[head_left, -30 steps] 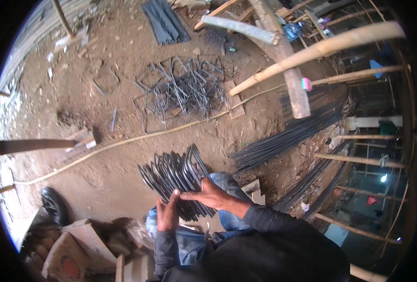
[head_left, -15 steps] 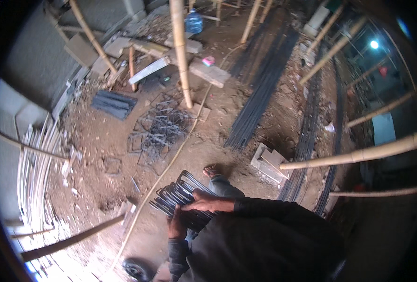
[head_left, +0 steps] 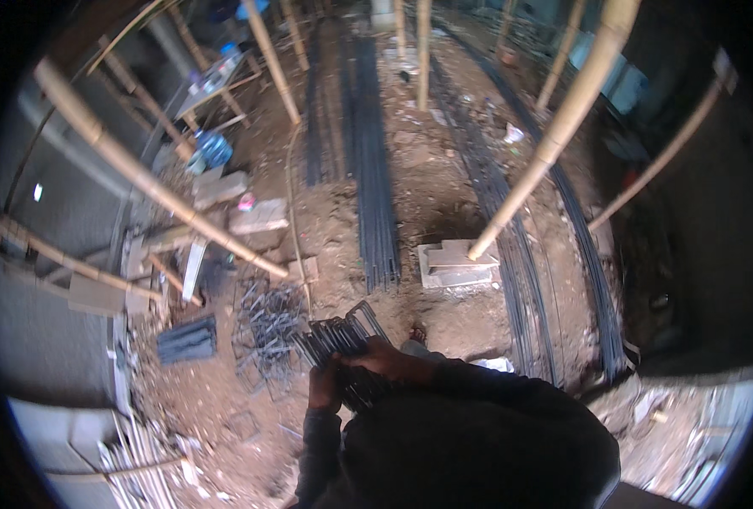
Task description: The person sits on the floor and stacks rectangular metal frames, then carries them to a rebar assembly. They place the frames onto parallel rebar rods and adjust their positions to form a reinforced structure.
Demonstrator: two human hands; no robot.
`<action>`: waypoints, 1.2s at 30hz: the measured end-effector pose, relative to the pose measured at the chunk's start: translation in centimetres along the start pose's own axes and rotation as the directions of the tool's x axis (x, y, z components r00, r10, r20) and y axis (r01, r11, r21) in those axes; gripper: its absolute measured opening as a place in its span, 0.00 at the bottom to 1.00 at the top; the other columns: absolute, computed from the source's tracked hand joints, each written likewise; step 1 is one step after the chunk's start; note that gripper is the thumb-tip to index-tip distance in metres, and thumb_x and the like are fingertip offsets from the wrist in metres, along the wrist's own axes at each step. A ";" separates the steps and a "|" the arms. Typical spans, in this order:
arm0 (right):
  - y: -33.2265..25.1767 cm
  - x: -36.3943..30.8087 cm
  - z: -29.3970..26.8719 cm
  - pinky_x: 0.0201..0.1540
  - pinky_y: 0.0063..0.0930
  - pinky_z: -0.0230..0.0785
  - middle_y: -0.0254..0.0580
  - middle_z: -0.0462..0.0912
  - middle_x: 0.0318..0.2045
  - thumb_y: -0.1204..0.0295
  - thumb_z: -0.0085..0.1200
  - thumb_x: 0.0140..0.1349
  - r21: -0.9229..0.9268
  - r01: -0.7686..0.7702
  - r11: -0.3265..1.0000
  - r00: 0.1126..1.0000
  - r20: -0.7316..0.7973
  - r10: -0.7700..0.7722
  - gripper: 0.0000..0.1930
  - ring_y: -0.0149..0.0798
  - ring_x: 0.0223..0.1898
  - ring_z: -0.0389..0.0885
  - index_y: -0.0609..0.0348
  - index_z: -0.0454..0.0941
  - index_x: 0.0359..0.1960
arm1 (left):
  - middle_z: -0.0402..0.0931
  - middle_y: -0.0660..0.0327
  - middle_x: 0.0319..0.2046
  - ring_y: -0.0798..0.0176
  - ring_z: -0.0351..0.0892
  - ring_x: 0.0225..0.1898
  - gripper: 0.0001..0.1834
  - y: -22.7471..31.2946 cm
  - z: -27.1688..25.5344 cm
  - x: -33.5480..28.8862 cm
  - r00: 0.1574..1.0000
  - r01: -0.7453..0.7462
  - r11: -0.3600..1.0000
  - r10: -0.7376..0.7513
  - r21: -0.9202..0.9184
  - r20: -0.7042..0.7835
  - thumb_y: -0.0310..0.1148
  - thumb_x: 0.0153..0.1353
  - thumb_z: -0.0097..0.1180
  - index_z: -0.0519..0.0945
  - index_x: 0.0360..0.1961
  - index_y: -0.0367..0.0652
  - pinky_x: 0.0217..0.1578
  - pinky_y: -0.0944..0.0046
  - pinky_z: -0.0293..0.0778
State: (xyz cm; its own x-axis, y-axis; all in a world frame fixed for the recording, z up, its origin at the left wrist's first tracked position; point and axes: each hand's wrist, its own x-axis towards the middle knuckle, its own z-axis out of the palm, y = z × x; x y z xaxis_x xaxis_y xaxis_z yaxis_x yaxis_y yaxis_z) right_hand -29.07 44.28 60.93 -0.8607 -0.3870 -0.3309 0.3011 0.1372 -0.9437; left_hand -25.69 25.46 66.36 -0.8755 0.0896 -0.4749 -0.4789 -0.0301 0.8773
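A bundle of bent steel stirrups (head_left: 338, 338) is held in front of my body, low in the view. My left hand (head_left: 322, 387) grips the bundle from below on its left side. My right hand (head_left: 382, 360) lies over the top of it, fingers wrapped on the bars. Both dark sleeves come up from the lower edge. A loose pile of stirrups (head_left: 266, 327) lies on the dirt just left of the held bundle.
Long straight steel bars (head_left: 373, 170) lie in rows on the dirt ahead, with more steel bars (head_left: 521, 254) to the right. Bamboo poles (head_left: 554, 136) lean across the view. A concrete block (head_left: 451, 261) holds one pole's foot. Planks and a dark stack of bars (head_left: 186, 339) lie left.
The view has swung round, so the long bars now lie straight ahead and the stirrup pile sits to the left. Both hands have kept hold of the bundle.
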 end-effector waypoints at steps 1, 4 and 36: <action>-0.8 -0.4 -1.3 0.47 0.40 0.77 0.48 0.90 0.40 0.45 0.70 0.61 -0.045 -0.052 0.998 0.998 -0.044 0.050 0.31 0.41 0.44 0.87 0.66 0.87 0.48 | 0.82 0.65 0.36 0.69 0.81 0.34 0.15 0.6 1.2 0.8 0.999 0.045 0.998 -0.046 -0.042 -0.006 0.41 0.75 0.59 0.83 0.47 0.38 0.35 0.66 0.76; -3.2 -1.7 -5.6 0.48 0.36 0.77 0.46 0.90 0.39 0.47 0.68 0.64 -0.023 -0.047 0.999 0.993 -0.106 0.045 0.29 0.36 0.44 0.86 0.63 0.86 0.51 | 0.83 0.64 0.37 0.68 0.81 0.35 0.14 2.4 4.3 4.3 0.995 0.079 0.993 -0.073 -0.091 0.069 0.39 0.76 0.58 0.83 0.48 0.38 0.36 0.66 0.77; -3.5 -13.6 -10.7 0.46 0.39 0.78 0.50 0.90 0.41 0.58 0.63 0.69 0.320 0.098 0.942 0.098 -0.945 0.311 0.19 0.36 0.43 0.87 0.62 0.87 0.48 | 0.85 0.53 0.49 0.56 0.86 0.50 0.18 4.0 29.8 19.3 0.229 0.154 0.809 -0.588 0.568 0.776 0.40 0.75 0.59 0.82 0.54 0.35 0.53 0.55 0.80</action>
State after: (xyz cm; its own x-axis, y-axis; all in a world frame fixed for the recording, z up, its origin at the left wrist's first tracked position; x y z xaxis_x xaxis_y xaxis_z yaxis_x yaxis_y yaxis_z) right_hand -22.79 58.79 68.78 -0.3786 0.8668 -0.3244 0.3309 -0.2006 -0.9221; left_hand -42.56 56.73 62.81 0.1316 0.8104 -0.5709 -0.4853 0.5549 0.6757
